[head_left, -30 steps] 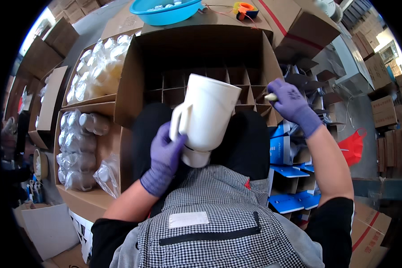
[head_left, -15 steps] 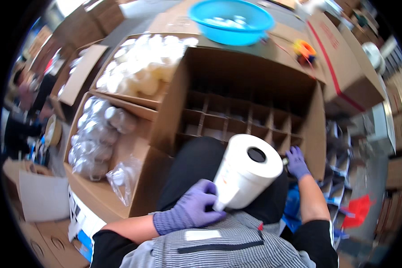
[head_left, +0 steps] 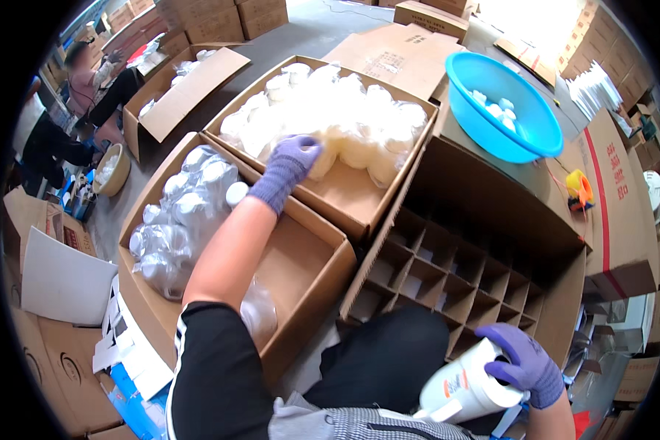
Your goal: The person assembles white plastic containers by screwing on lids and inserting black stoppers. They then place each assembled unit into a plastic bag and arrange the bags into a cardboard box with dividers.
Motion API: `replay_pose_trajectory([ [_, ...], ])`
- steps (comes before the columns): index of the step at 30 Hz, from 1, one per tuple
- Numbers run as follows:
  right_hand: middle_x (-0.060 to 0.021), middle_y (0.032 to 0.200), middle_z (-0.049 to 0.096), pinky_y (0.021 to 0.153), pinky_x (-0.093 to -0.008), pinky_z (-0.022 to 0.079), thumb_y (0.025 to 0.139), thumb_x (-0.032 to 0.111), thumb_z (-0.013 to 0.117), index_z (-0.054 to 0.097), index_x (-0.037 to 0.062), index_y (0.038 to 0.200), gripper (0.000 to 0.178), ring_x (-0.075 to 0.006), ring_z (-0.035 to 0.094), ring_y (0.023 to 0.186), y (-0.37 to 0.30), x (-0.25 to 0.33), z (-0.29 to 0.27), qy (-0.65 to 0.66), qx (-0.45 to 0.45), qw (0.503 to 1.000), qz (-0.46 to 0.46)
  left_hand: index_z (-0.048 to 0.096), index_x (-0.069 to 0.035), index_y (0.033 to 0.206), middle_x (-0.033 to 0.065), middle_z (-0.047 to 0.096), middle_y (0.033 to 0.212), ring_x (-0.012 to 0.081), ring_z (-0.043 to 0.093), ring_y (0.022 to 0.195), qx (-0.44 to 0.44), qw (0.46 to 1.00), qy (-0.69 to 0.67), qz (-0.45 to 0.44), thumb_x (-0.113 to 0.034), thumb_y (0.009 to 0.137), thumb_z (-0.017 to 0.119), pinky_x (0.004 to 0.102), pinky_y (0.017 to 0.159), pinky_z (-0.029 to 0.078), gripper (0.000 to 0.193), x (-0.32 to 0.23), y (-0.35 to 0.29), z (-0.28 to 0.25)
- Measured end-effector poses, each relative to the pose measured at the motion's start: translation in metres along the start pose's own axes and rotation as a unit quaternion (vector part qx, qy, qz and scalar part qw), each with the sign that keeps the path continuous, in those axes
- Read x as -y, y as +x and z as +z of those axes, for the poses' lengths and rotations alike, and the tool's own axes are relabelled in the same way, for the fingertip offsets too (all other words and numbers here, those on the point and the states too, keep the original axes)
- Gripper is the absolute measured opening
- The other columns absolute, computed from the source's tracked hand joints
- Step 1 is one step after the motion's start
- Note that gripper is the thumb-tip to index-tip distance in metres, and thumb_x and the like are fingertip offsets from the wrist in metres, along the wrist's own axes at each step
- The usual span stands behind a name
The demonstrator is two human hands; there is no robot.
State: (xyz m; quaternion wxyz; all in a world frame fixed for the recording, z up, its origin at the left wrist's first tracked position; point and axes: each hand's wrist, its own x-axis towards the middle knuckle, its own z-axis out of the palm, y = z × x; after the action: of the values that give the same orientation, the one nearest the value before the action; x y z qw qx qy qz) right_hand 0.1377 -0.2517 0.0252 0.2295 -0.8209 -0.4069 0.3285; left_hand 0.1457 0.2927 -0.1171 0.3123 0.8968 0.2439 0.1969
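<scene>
My left hand (head_left: 295, 160), in a purple glove, reaches over the far cardboard box (head_left: 356, 207) of cream-white bottles (head_left: 328, 110). Its fingers are curled at the near bottles; what they hold, if anything, is hidden. At the lower right, my gloved right hand (head_left: 524, 364) grips a white label roll (head_left: 458, 385) by its core end, with fingers at the dark hole. The roll lies tilted over my lap, a loose strip hanging from it. Clear plastic-wrapped bottles (head_left: 191, 213) fill the left side of the near box (head_left: 293, 257), under my left forearm.
An open carton (head_left: 484, 183) with a cardboard divider grid (head_left: 455, 282) stands before my knees. A blue basin (head_left: 502, 110) holding small white pieces rests beyond it, beside a yellow-orange tape roll (head_left: 579, 191). A tall carton (head_left: 612, 205) stands right. People sit at the far left.
My left hand has left the label roll and stretched forward-left to the cream bottles. My right hand now grips the roll, which sits lower and tilted. The view has turned left.
</scene>
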Motion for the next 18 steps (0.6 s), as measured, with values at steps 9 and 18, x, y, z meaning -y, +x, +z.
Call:
replay_pose_trajectory([
  [9,-0.0209,0.133,0.057,0.108,-0.0433,0.042,0.084,0.037,0.068,0.058,0.0054,0.133,0.059,-0.0374,0.054,0.122,0.016,-0.006,0.003,0.068,-0.009,0.986,0.150,0.069,-0.007,0.125,0.0092,0.046,0.152,0.0322,0.035,0.145,0.004,0.923,0.306,-0.234,-0.035,0.093,0.048,0.0474,0.120,0.026,0.047,0.187,0.082,0.052],
  [18,-0.0191,0.117,0.063,0.097,-0.0409,0.050,0.084,0.033,0.074,0.068,0.0098,0.120,0.043,-0.0344,0.060,0.112,0.059,-0.070,-0.022,-0.106,0.103,0.959,-0.243,0.073,0.002,0.103,0.0153,0.072,0.104,0.0264,0.067,0.102,-0.123,0.983,-0.094,0.103,-0.012,0.093,0.058,0.0352,0.093,0.051,0.023,0.105,0.017,-0.040],
])
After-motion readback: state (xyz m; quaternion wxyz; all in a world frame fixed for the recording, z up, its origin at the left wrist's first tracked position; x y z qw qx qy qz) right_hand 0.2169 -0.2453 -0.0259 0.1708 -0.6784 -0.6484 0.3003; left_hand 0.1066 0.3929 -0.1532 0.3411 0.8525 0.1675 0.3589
